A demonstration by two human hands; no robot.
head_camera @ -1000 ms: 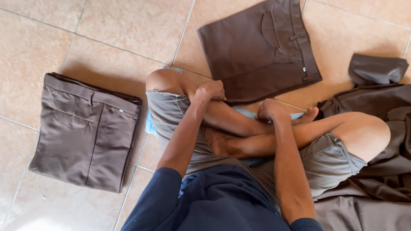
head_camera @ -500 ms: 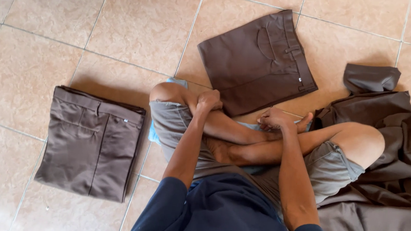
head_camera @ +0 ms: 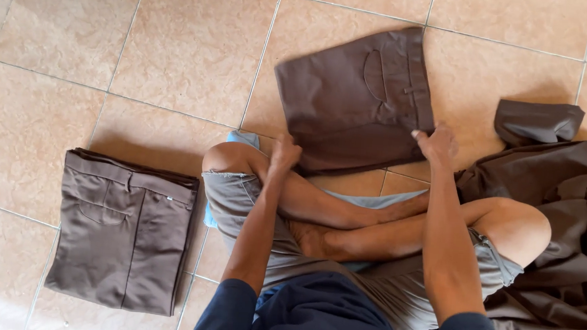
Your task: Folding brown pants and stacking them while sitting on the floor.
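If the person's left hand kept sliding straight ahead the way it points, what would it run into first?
Most likely the folded dark brown trousers lying in front: the left hand already sits at their near edge, apparently touching. Beyond them there is only tiled floor.

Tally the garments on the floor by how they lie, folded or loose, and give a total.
Folded brown trousers: 2, the pair under both hands and the pair at the left
Loose heap of brown cloth: 1, its pieces cannot be counted apart
Total: 3

Tiled floor (head_camera: 178,47), folded brown trousers (head_camera: 123,232)
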